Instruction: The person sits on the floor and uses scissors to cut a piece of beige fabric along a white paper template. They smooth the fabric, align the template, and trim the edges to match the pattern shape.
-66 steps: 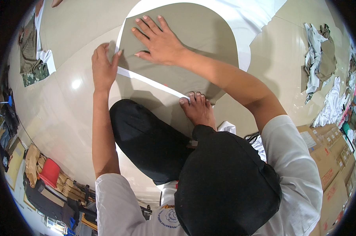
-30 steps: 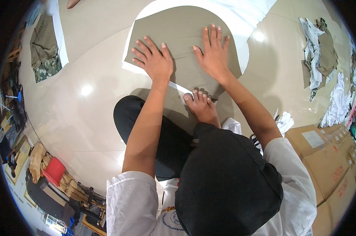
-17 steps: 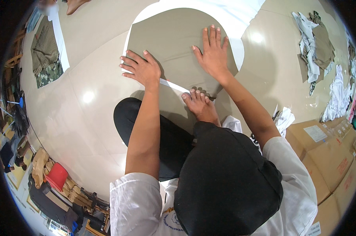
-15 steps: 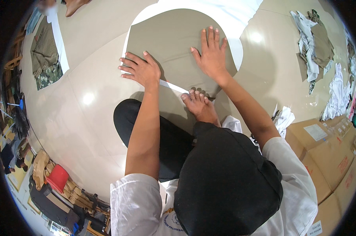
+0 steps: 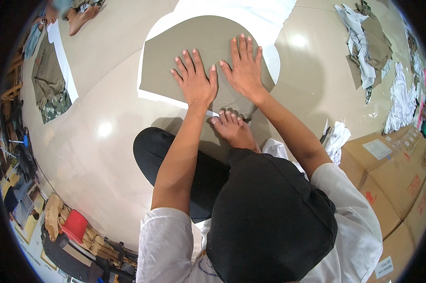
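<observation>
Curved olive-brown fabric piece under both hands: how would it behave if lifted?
The curved olive-brown fabric piece would probably droop and feel light, since its edge looks thin. The bare foot overlapping its near edge might pin it.

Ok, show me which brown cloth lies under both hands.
The spread, rounded brown cloth, centre: left hand and right hand rest flat on it; camouflage-edged brown cloth, left, and crumpled brown cloth, right, lie away from them.

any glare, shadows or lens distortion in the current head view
Head view: two bright glare spots on the glossy floor; head view: dark shadows hug the left hand and right hand on the olive cloth; head view: the round fisheye image leaves black corners.
</observation>
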### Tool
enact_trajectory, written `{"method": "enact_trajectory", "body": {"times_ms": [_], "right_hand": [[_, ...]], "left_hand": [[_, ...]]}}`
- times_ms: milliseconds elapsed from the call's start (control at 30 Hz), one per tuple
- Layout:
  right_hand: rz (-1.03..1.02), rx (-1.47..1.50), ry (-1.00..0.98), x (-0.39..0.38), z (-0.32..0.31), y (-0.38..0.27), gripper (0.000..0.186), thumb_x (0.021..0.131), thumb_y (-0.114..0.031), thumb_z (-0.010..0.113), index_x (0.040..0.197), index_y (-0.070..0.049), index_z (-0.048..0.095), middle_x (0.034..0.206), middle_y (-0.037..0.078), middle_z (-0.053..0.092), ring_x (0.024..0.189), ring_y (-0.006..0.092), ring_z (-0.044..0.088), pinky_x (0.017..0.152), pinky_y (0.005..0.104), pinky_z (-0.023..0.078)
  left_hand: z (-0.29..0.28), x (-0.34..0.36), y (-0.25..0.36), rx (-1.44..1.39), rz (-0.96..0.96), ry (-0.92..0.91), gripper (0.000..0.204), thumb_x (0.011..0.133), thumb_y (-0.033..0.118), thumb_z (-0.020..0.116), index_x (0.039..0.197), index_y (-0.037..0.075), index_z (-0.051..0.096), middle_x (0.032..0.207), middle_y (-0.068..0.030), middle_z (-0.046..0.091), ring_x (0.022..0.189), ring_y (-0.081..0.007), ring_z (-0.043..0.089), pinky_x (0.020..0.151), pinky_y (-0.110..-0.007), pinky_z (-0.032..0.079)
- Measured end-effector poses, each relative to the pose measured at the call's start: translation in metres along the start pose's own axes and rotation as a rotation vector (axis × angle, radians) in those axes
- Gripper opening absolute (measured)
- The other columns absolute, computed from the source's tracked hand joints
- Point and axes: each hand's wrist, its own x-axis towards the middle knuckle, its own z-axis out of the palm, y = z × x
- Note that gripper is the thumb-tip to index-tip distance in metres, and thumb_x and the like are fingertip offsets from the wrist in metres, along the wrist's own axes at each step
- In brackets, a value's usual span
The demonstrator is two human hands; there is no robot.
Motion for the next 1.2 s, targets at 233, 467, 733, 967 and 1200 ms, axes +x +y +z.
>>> {"method": "enact_trajectory", "body": {"times_ms": [233, 467, 733, 967, 1200], "right_hand": [[0.077, 0.022, 0.027, -0.015, -0.010, 0.019, 0.084, 0.109, -0.051, 0.060, 0.168, 0.005, 0.039, 0.177, 0.032, 0.031, 0.166, 0.0507, 0.025, 0.129, 0.0735, 0.020], [0.026, 0.096, -0.089, -0.108, -0.037, 0.033, 0.083, 0.108, -0.043, 0.064, 0.169, 0.005, 0.036, 0.178, 0.030, 0.030, 0.167, 0.0485, 0.024, 0.130, 0.0728, 0.018], [0.092, 0.138, -0.150, -0.210, -0.075, 0.048, 0.075, 0.103, -0.035, 0.071, 0.165, 0.000, 0.045, 0.174, 0.027, 0.037, 0.163, 0.0475, 0.032, 0.131, 0.0666, 0.024], [0.676, 0.038, 0.057, -0.329, -0.130, 0.106, 0.037, 0.096, -0.016, 0.077, 0.128, -0.002, 0.065, 0.130, 0.024, 0.063, 0.125, 0.0452, 0.061, 0.107, 0.0529, 0.050], [1.070, 0.158, 0.041, -0.415, -0.146, 0.119, 0.037, 0.092, -0.013, 0.079, 0.121, 0.000, 0.061, 0.118, 0.023, 0.061, 0.116, 0.0447, 0.062, 0.104, 0.0512, 0.051]], "left_hand": [[0.000, 0.001, 0.000, 0.019, 0.009, 0.000, 0.084, 0.113, 0.057, 0.042, 0.179, 0.009, 0.021, 0.185, -0.0230, 0.014, 0.170, -0.0502, 0.007, 0.135, -0.069, 0.001], [0.008, 0.000, 0.020, 0.021, 0.105, 0.049, 0.079, 0.116, 0.055, 0.040, 0.177, 0.009, 0.027, 0.183, -0.0233, 0.022, 0.168, -0.0527, 0.013, 0.134, -0.069, 0.007], [0.018, 0.008, 0.094, -0.111, 0.456, -0.109, 0.075, 0.114, 0.052, 0.047, 0.177, 0.014, 0.031, 0.183, -0.0225, 0.025, 0.167, -0.0537, 0.016, 0.135, -0.069, 0.008], [0.029, 0.009, 0.095, -0.019, 0.422, -0.070, 0.076, 0.114, 0.051, 0.047, 0.178, 0.014, 0.028, 0.184, -0.0212, 0.022, 0.169, -0.0523, 0.012, 0.135, -0.068, 0.009], [0.018, -0.010, 0.103, -0.301, 0.670, -0.081, 0.048, 0.105, 0.039, 0.071, 0.142, 0.009, 0.067, 0.162, -0.0214, 0.052, 0.158, -0.0463, 0.039, 0.131, -0.068, 0.025]]}}
